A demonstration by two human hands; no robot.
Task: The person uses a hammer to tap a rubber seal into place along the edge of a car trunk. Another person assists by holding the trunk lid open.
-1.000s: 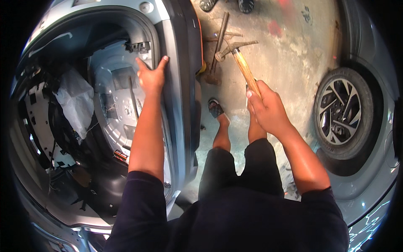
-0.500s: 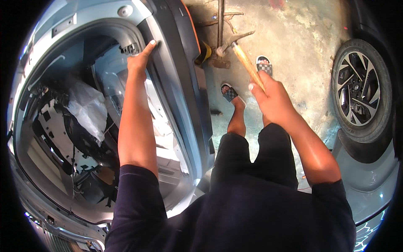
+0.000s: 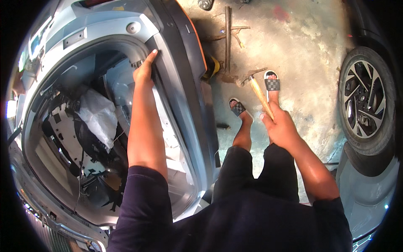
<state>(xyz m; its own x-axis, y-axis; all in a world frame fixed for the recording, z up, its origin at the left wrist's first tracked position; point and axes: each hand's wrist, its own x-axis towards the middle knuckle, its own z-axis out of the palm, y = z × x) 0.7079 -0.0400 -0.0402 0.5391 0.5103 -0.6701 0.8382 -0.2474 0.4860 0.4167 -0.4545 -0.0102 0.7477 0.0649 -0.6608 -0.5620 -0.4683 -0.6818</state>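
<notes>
Gripping a wooden-handled hammer [image 3: 257, 91], the right hand [image 3: 280, 127] is closing its fingers round the handle's lower end, the metal head pointing down toward the concrete floor [image 3: 306, 50] just beside 2 checkered sandals [image 3: 272, 84]. The left hand [image 3: 145, 70] is resting flat, fingers together, against the inner rim of the silver car body opening [image 3: 176, 84]. A parked car's alloy wheel [image 3: 364, 111] is standing well apart at the right.

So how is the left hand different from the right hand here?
The left hand reaches up and forward, pressed flat-fingered on the rim of the grey car body; the right hand hangs lower, beside the leg. The left hand holds no tool, while the right hand is closed around the wooden handle of a hammer pointing at the concrete floor. Both are bare.
</notes>
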